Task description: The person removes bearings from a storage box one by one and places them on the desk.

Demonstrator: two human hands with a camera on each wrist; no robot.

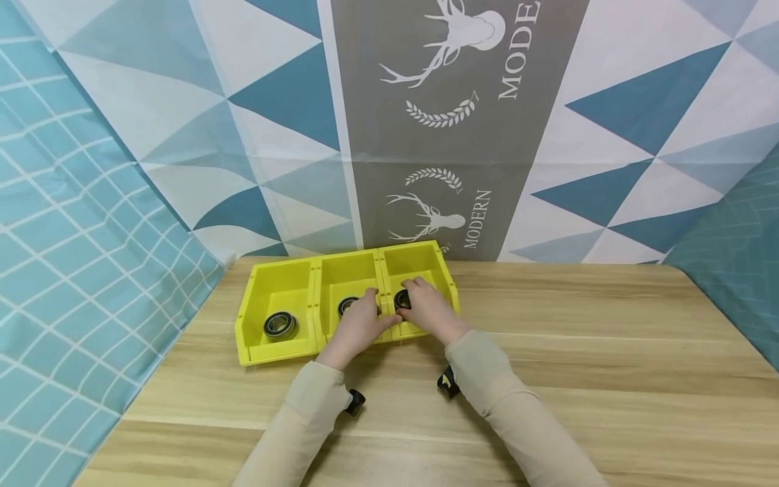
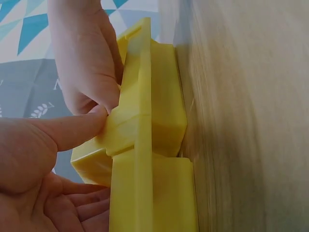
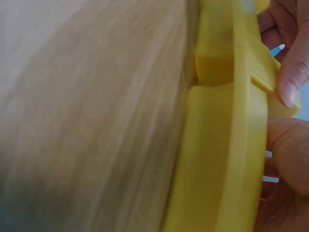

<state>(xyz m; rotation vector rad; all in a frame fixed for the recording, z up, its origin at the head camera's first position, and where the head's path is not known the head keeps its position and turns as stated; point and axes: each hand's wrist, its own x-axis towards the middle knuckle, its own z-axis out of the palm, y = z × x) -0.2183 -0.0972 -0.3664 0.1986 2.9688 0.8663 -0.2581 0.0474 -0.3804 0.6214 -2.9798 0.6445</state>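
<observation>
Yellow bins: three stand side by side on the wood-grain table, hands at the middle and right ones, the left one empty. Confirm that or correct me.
One thing is wrong: the left yellow bin is not empty. The head view shows a black-and-silver ring bearing lying in it. The rest stands.

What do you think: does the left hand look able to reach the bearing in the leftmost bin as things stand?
Probably yes: the left hand is at the middle bin, and the bearing sits uncovered in the open-topped leftmost bin, with one divider between.
</observation>
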